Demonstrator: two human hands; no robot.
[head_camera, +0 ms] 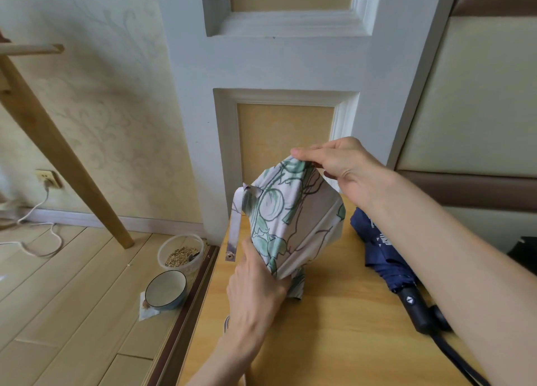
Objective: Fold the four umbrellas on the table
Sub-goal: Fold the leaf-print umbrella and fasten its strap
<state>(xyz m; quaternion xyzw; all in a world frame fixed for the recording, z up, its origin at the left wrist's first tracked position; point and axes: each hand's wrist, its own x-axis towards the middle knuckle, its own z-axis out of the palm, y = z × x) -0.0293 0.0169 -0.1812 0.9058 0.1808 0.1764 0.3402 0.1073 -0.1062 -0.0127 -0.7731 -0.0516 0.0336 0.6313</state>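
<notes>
Soft even daylight, faint shadows; wide-angle bending at edges; perhaps slightly soft.

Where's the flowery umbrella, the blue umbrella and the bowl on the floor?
flowery umbrella (293,220), head view, on the middle of its printed cloth.
blue umbrella (383,254), head view, on its bunched dark cloth.
bowl (165,289), head view, on its pale inside.

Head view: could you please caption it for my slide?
Left hand and right hand hold a white, green-floral fabric umbrella over the yellow wooden table, beside a collapsed navy umbrella.
</notes>
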